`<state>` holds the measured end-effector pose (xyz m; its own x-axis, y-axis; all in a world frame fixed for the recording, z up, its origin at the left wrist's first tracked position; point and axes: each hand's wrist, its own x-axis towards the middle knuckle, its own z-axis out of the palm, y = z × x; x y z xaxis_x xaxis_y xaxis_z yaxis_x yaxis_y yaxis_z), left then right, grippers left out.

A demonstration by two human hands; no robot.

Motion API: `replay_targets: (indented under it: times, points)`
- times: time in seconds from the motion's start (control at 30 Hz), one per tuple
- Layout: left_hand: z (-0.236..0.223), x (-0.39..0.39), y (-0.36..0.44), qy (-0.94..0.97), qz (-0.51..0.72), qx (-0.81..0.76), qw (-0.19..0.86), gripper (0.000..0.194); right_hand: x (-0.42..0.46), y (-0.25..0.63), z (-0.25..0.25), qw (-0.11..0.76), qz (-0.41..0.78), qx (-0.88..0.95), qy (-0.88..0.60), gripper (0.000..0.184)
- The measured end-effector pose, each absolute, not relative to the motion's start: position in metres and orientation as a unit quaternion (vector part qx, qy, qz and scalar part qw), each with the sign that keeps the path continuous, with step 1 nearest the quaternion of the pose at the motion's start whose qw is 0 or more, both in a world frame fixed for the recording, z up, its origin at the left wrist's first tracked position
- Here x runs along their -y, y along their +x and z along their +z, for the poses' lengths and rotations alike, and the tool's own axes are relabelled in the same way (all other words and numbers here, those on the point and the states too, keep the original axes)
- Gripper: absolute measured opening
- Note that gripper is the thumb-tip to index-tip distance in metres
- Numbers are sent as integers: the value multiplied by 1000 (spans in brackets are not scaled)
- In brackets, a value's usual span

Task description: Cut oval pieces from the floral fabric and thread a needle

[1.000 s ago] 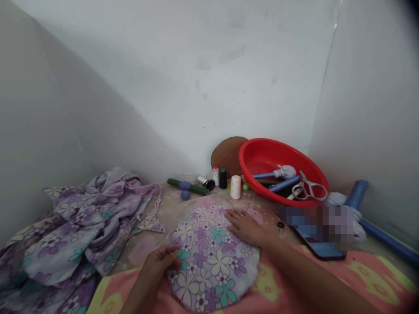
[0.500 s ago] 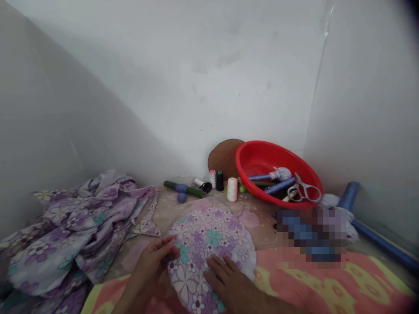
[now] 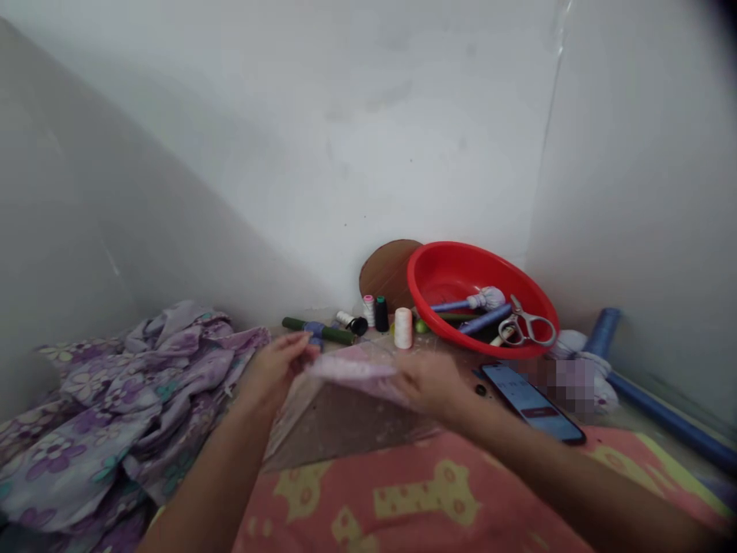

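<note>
Lifted from flat since the earlier frame, the flowered cloth hangs in the air, nearly edge-on. Fingers of the left hand pinch its left end; those of the right hand, blurred, close on its right. Beyond are thread spools and, at right, a red basin holding scissors.

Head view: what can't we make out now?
All in the head view:
Cloth: print smeared by motion blur.
Right hand: blurred too, so exact fingertip placement is unclear.
Phone: screen text too small to read.
Pale bundle: partly masked by pixelation.
Long blue rod: far end cut off by the right edge.
Fabric pile: runs out past the left edge.
</note>
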<state>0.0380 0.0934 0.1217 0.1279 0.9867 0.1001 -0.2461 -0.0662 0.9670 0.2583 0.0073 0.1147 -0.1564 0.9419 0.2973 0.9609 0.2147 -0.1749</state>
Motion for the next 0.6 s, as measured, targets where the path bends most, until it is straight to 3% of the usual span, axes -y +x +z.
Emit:
replay_targets:
  times: [0.1, 0.27, 0.4, 0.6]
  points:
    - [169, -98, 47, 526, 583, -334, 522, 25, -25, 276, 167, 258, -8, 748, -612, 39]
    - [213, -88, 51, 575, 648, -270, 420, 23, -29, 282, 216, 338, 224, 736, -542, 36]
    - [215, -88, 40, 587, 660, -296, 363, 21, -35, 267, 210, 391, 298, 732, -472, 34]
    - [206, -115, 14, 595, 676, -324, 291, 20, -75, 220, 169, 431, 280, 742, -429, 35]
